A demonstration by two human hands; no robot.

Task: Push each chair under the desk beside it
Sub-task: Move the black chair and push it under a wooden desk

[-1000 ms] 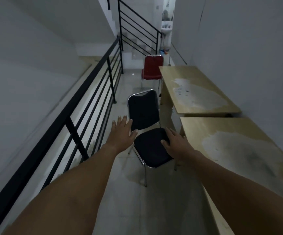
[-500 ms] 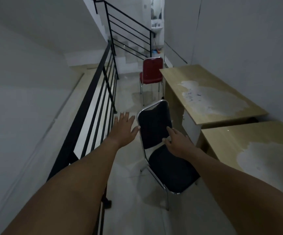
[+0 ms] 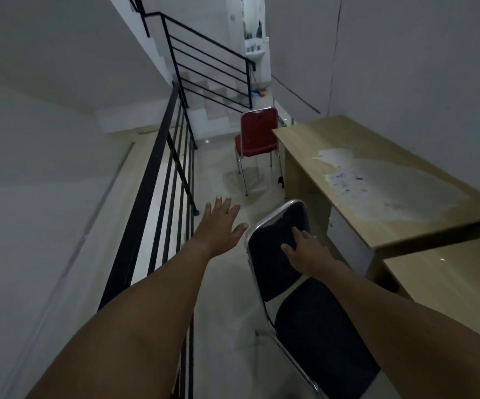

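Observation:
A black chair [image 3: 279,243] with a chrome frame stands on the floor in front of me, its seat [image 3: 319,335] turned towards the near wooden desk [image 3: 448,286] on the right. My right hand [image 3: 305,250] lies flat on the front of its backrest, fingers spread. My left hand [image 3: 221,223] hovers open just left of the backrest's top edge, not touching it. Further on, a red chair [image 3: 257,132] stands at the far end of the second desk [image 3: 371,180], out from under it.
A black metal railing [image 3: 158,174] runs along the left of the narrow tiled walkway, over a drop. Stairs with another railing [image 3: 210,61] rise at the back. A grey wall closes the right side behind both desks.
I have stepped closer, so the black chair sits lower and nearer. My right hand went from the seat's edge up onto the backrest. My left hand stays open beside it.

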